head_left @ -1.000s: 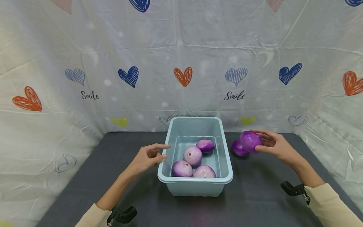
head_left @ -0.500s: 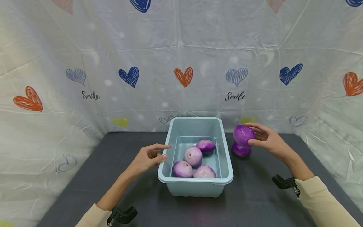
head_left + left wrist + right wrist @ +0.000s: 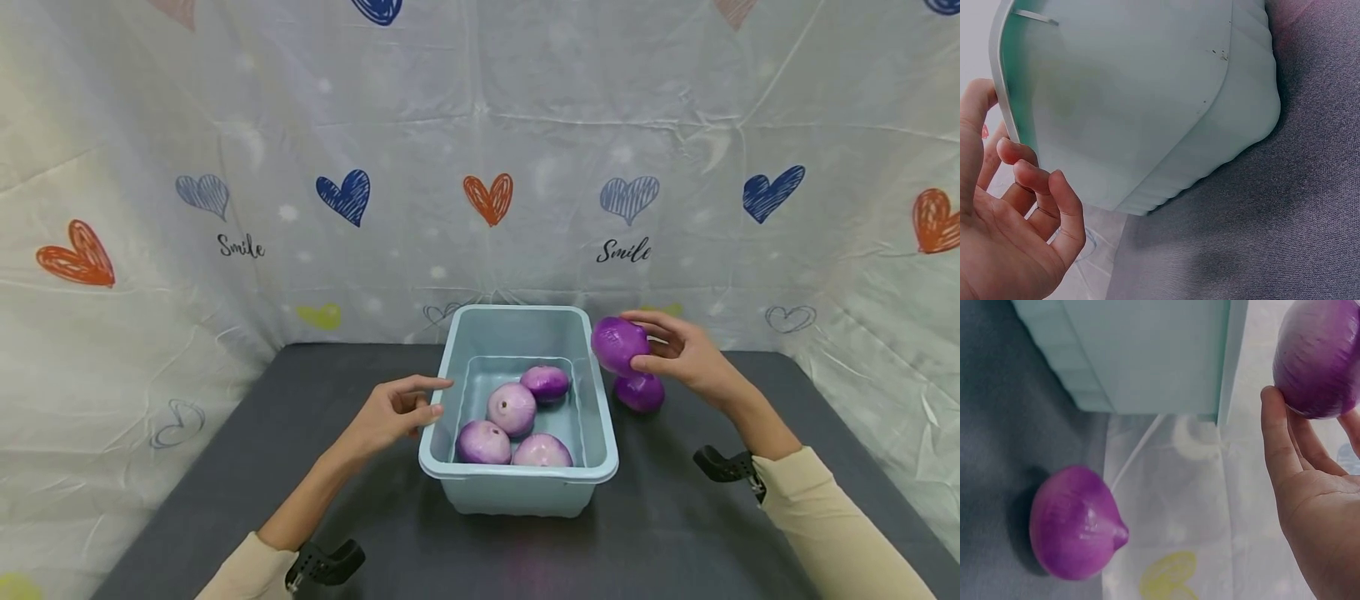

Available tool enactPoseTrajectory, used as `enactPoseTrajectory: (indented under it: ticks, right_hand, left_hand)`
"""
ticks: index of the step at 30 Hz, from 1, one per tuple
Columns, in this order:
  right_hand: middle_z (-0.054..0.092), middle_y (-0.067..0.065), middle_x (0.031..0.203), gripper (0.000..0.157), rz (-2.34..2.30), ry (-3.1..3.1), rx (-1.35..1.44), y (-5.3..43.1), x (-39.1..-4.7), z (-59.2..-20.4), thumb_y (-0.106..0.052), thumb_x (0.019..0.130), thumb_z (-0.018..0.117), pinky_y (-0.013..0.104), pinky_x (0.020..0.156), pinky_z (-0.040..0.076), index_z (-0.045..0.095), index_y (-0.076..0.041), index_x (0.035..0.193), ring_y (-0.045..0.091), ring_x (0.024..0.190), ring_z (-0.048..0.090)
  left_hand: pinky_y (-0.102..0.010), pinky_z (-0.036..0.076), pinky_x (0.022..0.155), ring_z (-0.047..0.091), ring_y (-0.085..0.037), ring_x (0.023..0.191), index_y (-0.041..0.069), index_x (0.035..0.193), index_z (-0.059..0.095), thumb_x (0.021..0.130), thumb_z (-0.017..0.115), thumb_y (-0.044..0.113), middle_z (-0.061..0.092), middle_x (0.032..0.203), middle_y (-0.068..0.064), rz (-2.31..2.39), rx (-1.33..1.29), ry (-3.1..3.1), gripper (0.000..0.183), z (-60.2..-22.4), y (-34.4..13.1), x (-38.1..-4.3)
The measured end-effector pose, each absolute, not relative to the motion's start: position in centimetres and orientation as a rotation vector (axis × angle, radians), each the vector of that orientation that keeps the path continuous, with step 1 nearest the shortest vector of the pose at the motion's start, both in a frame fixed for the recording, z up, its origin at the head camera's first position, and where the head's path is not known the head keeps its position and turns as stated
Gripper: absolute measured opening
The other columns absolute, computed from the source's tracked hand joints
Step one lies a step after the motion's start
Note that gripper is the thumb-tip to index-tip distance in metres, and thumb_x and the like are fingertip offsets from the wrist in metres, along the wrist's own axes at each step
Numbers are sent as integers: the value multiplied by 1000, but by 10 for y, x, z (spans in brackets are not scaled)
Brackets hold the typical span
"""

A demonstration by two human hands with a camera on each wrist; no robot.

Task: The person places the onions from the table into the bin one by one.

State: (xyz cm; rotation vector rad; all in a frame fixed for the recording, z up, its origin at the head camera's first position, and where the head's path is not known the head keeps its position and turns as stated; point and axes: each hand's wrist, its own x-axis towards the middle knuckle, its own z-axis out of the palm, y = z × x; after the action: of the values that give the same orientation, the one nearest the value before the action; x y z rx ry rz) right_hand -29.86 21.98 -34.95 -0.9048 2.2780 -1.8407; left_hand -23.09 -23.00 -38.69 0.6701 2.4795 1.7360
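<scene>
My right hand (image 3: 686,354) holds a purple onion (image 3: 619,345) in its fingertips, raised at the right rim of a light-blue plastic bin (image 3: 517,492). On the table just below it rests another purple onion (image 3: 640,392); its pointed end shows in the right wrist view. My left hand (image 3: 393,414) has its thumb and index finger at the bin's left rim, the other fingers curled beside the outer wall, as the left wrist view (image 3: 1022,219) shows. Several onions lie inside the bin, among them a darker purple onion (image 3: 545,383) and a paler onion (image 3: 512,409).
The bin stands on a dark grey tabletop (image 3: 660,525). A white curtain (image 3: 420,242) printed with hearts hangs behind the table's far edge. Each wrist wears a black strap, such as the right strap (image 3: 723,464).
My right hand has carried the held onion left and upward, from beside the table onion to the bin's right rim. The left hand and the bin have stayed in place.
</scene>
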Motion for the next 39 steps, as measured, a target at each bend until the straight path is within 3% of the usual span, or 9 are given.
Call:
enactPoseTrajectory:
  ticks: [2,11,21,28,32,35,39]
  right_hand:
    - [46,17,147,59,-1851,2263,-922,216,-300,-349,-4,95,72,37,92,52,49,-6,149,32,126,55]
    - [49,15,146,59,-1871,2179,-1021,195,-307,-344,0,93,72,39,93,52,51,-8,148,34,125,55]
    - [50,11,148,64,-1842,2136,-1091,173,-312,-335,-1,90,77,39,97,49,51,-5,148,32,129,52]
    - [50,12,147,65,-1833,2083,-1153,153,-315,-329,-3,88,80,41,95,50,51,-2,147,32,128,54]
    - [49,12,147,64,-1824,2056,-1177,145,-316,-327,-4,88,80,42,95,50,52,-2,147,32,129,53]
    - [48,13,149,65,-1811,2054,-1193,142,-316,-327,-5,89,80,41,97,49,51,-2,147,32,131,51]
    - [49,17,147,63,-1814,2010,-1211,143,-315,-328,-5,92,77,43,100,46,49,-2,148,37,131,50]
  left_hand:
    - [-43,48,65,48,-39,64,7,138,64,99,70,18,53,78,-32,1735,666,2481,40,-386,-230,-231]
    - [-41,50,66,51,-28,66,6,139,63,99,70,18,58,75,-17,1738,655,2481,42,-387,-231,-230]
    - [-34,46,60,51,-27,63,6,138,64,100,69,18,59,73,-15,1727,661,2490,40,-390,-230,-232]
    - [-31,45,59,48,-37,64,5,137,64,100,69,18,57,70,-11,1738,660,2485,39,-391,-230,-233]
    - [-31,44,59,48,-34,63,5,137,64,100,69,17,56,70,-15,1744,671,2478,39,-390,-229,-233]
    - [-32,44,59,49,-28,61,6,137,64,100,69,18,55,69,-14,1744,676,2475,39,-389,-229,-233]
    - [-32,44,58,48,-28,61,6,137,65,100,69,17,56,69,-10,1748,681,2474,39,-388,-230,-233]
